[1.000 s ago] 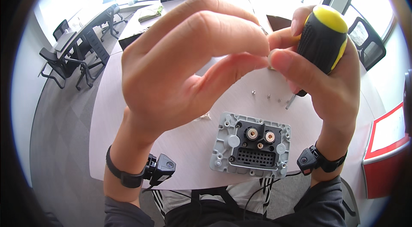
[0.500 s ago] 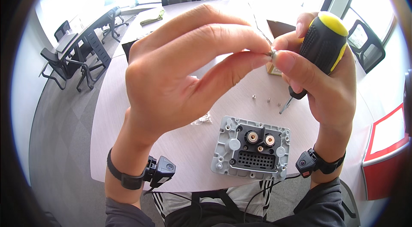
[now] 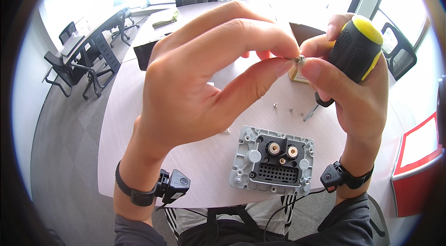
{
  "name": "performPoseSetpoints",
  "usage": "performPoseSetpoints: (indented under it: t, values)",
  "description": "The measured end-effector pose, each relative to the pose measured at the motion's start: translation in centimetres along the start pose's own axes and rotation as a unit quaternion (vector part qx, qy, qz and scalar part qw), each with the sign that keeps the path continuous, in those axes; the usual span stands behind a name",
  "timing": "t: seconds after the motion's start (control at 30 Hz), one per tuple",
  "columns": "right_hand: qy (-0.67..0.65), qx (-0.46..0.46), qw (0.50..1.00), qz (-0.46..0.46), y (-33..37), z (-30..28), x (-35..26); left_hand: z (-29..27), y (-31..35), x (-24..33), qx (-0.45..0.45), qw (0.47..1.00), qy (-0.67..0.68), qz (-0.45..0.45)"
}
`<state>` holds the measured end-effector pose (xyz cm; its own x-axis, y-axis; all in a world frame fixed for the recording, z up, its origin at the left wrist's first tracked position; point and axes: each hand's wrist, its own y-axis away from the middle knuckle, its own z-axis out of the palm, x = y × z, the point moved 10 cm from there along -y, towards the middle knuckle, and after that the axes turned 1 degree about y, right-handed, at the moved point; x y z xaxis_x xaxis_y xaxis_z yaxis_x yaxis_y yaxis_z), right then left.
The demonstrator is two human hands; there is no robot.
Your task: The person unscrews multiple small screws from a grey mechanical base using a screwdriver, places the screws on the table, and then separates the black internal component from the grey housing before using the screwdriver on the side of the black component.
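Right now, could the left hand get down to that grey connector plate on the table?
Probably yes: the left hand hovers above the grey connector plate with nothing between, though its fingertips pinch a small screw.

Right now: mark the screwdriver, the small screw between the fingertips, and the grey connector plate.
screwdriver [image 3: 357, 48], head view, on its black and yellow handle.
small screw [image 3: 300, 59], head view, on the metal head pinched between fingertips.
grey connector plate [image 3: 245, 153], head view, on its left flange.

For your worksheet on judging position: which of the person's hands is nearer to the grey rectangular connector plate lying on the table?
Right. The right hand is raised just above the plate; the left hand is up and to its left.
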<state>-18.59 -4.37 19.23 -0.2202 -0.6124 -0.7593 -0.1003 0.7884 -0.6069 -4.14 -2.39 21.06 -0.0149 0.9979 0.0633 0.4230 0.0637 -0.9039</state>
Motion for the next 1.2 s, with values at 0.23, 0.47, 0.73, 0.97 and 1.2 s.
performPoseSetpoints:
  t: [0.23,0.47,0.73,0.97,1.2]
  values:
    - [0.002,-0.005,0.999,-0.033,0.0,0.2,-0.5,-0.2,0.1,-0.1,-0.004,1.0,0.006,0.012]
    - [0.037,0.015,0.998,-0.055,0.2,-0.1,-1.2,-0.3,-0.1,0.1,0.007,1.0,0.001,-0.004]
    - [0.143,0.001,0.989,-0.038,0.0,-0.4,-1.3,-0.1,0.0,0.2,-0.002,0.999,-0.047,0.012]
    - [0.042,0.032,0.994,-0.1,0.6,-0.1,-1.8,0.0,0.1,-0.7,-0.015,0.999,0.036,-0.029]
    - [0.16,0.072,0.98,-0.094,0.2,-1.7,-2.1,0.7,0.1,-0.9,-0.056,0.995,-0.055,-0.054]
